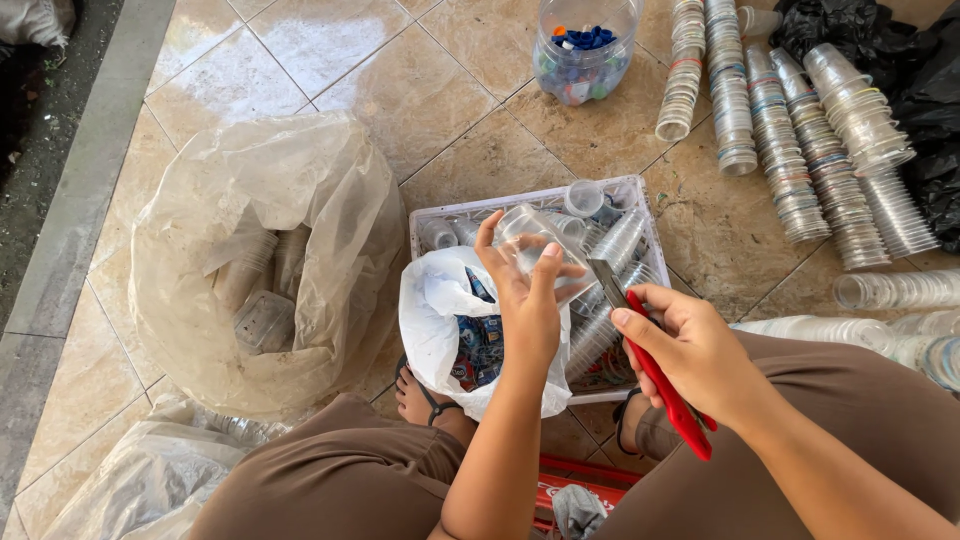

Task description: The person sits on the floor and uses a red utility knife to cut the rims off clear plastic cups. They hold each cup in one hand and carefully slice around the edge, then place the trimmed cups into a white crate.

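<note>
Translucent plastic sack [262, 262], largest item, is set at nine o'clock on the tiled floor [440, 90]; clear cups and a tray are seen through it. Rows of nested clear cups [800, 140] are laid at one to two o'clock, with black bags [925, 100] behind them. White slatted crate [632, 195], at centre, is filled with loose clear cups. White carrier bag [440, 310], at seven o'clock of the crate, holds torn coloured labels. Clear jar [583, 48], at twelve o'clock, holds bottle caps, mostly blue.

Left hand [525, 300] is closed around a clear plastic cup [535, 245], held above the crate, fingers wrapped on its wall and thumb pressed opposite. Right hand [690, 350] is clenched on a red-handled utility knife [650, 365], its blade tip placed at the cup's side at three o'clock.

Handling note, as a judgement: the blade would best be drawn away from the left fingers, with light pressure, since the thin wall may buckle. The cup would best be held firm near its rim.

Obstructions: the carrier bag's mouth is crowded against the left wrist; the knees and a sandalled foot [415, 395] are close below.
</note>
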